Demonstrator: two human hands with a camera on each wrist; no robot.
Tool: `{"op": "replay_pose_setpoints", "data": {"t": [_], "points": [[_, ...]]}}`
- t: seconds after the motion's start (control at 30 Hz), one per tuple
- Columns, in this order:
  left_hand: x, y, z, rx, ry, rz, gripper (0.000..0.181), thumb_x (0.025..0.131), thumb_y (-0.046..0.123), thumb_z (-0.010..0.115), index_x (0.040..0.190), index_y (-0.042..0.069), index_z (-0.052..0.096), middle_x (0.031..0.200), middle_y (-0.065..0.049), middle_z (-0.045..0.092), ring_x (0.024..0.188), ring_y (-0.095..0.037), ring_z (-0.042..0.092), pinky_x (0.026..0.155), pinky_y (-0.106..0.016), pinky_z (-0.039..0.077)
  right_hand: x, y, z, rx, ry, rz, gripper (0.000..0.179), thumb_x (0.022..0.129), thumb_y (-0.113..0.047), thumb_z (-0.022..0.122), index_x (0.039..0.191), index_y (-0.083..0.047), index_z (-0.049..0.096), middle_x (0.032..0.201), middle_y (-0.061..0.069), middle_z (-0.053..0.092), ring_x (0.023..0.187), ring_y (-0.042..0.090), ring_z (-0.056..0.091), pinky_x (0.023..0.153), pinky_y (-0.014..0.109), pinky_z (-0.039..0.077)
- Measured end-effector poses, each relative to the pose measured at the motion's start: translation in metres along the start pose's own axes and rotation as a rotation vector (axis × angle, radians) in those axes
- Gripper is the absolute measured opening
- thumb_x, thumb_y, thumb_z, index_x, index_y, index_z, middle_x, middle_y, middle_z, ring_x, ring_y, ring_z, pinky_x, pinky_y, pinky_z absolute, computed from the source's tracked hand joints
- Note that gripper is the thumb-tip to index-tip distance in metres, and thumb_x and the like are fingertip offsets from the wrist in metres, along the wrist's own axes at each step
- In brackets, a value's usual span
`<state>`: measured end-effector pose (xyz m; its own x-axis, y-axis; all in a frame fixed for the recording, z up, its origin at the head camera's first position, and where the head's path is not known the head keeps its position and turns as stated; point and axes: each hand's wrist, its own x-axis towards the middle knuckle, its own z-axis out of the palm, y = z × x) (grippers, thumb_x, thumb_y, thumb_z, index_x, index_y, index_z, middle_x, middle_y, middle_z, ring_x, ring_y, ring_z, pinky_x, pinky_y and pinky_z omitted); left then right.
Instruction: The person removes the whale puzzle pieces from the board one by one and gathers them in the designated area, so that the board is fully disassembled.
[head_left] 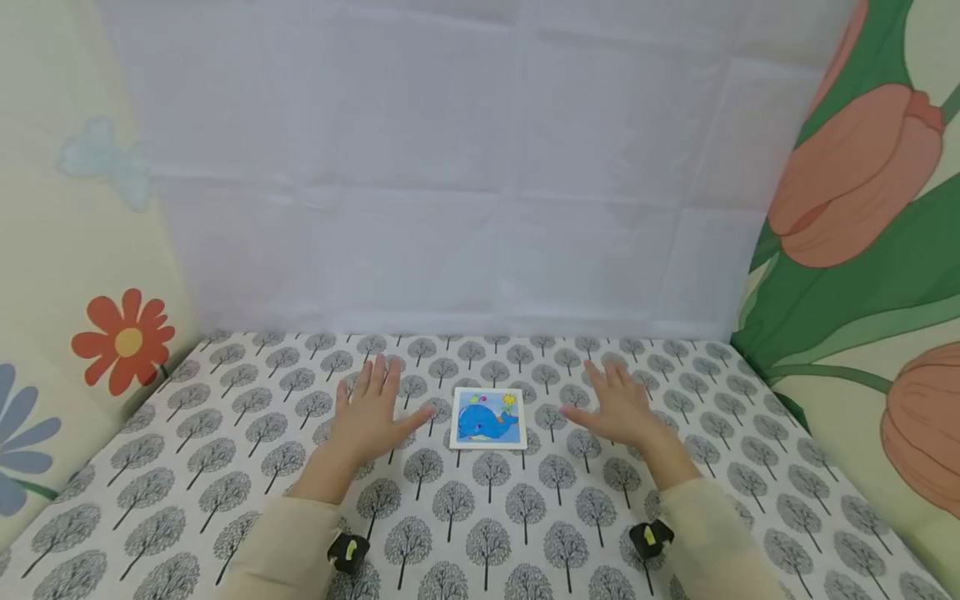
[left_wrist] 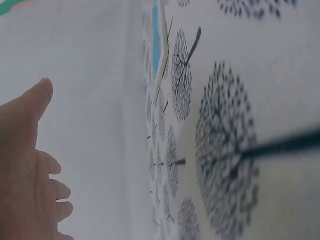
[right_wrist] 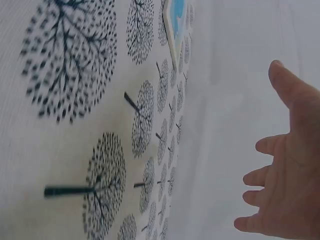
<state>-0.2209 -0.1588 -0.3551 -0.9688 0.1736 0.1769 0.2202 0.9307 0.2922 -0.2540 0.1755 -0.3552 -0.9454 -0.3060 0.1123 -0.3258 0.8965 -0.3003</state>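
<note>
And here we are, with a wide, creased white cloth backdrop [head_left: 450,167] filling the back of the scene! Below it spreads the white fabric tablecloth [head_left: 525,546], printed all over with dark grey trees. Out on the right, a cream panel with big coral tulips and green leaves [head_left: 832,183]; over on the left, a cream panel with a red flower, a blue flower and a pale butterfly [head_left: 45,217].

In from the near edge come two cream sleeves [head_left: 277,546], one per arm. Now the hands! The left hand [head_left: 371,417] is spread, fingers straight and pointing forward, thumb stretched out towards the middle. The right hand [head_left: 618,408] mirrors it, fingers extended, thumb angled inward; the wrist views show both raised off the tablecloth.

And dead centre, between the two thumbs and apart from both, lies the square white-framed picture [head_left: 487,421] with its blue whale and yellow sun, flat on the tablecloth. Smallest of all, a little black block with a yellow mark [head_left: 348,552] sits at each wrist!
</note>
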Motion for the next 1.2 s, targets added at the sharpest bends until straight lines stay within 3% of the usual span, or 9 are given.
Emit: {"op": "replay_pose_setpoints", "data": {"t": [0.27,0.5,0.77,0.9,1.07,1.2], "points": [[0.005,0.003,0.019,-0.079,0.014,-0.007,0.091,0.080,0.061,0.039,0.137,-0.001,0.007,0.140,-0.023,0.001,0.126,-0.036,-0.003,0.095,-0.057,-0.009,0.014,-0.010,0.015,0.108,-0.043,-0.021,0.085,0.079,-0.059,0.043,0.138,-0.005,0.013,0.139,0.022,0.010,0.125,0.039,0.004,0.095,0.060,0.008],[0.010,0.008,0.033,-0.156,0.025,0.031,0.091,0.078,0.059,0.046,0.137,-0.001,0.012,0.140,-0.022,0.001,0.126,-0.036,0.000,0.095,-0.060,-0.002,0.025,-0.022,0.029,0.362,-0.026,0.012,0.077,0.081,-0.049,0.051,0.138,-0.008,0.018,0.140,0.015,0.018,0.125,0.033,0.015,0.098,0.051,0.015],[0.013,0.014,0.051,-0.202,-0.024,0.050,0.089,0.077,0.054,0.053,0.136,-0.001,0.016,0.139,-0.022,0.009,0.125,-0.038,0.008,0.095,-0.060,0.002,0.035,-0.034,0.049,0.545,0.019,0.073,0.067,0.084,-0.045,0.050,0.136,-0.009,0.028,0.135,0.013,0.031,0.121,0.032,0.028,0.095,0.051,0.026],[0.013,0.018,0.055,-0.316,-0.050,0.051,0.085,0.077,0.048,0.057,0.136,0.000,0.019,0.139,-0.021,0.012,0.125,-0.037,0.012,0.096,-0.058,0.008,0.040,-0.036,0.057,0.578,0.062,0.066,0.064,0.084,-0.042,0.051,0.133,-0.005,0.032,0.131,0.014,0.036,0.119,0.031,0.031,0.095,0.048,0.027],[0.014,0.020,0.061,-0.514,-0.104,-0.001,0.083,0.077,0.042,0.061,0.137,0.004,0.019,0.140,-0.018,0.014,0.124,-0.037,0.015,0.096,-0.055,0.019,0.047,-0.039,0.064,0.606,0.083,0.115,0.056,0.083,-0.034,0.055,0.128,-0.005,0.040,0.126,0.015,0.043,0.116,0.030,0.036,0.093,0.046,0.032],[0.013,0.022,0.068,-0.556,-0.106,-0.023,0.079,0.077,0.039,0.062,0.136,0.003,0.023,0.138,-0.018,0.020,0.124,-0.036,0.019,0.096,-0.053,0.020,0.051,-0.038,0.074,0.593,0.079,0.122,0.049,0.083,-0.028,0.057,0.123,-0.002,0.045,0.121,0.015,0.047,0.109,0.029,0.044,0.090,0.042,0.037]]}}
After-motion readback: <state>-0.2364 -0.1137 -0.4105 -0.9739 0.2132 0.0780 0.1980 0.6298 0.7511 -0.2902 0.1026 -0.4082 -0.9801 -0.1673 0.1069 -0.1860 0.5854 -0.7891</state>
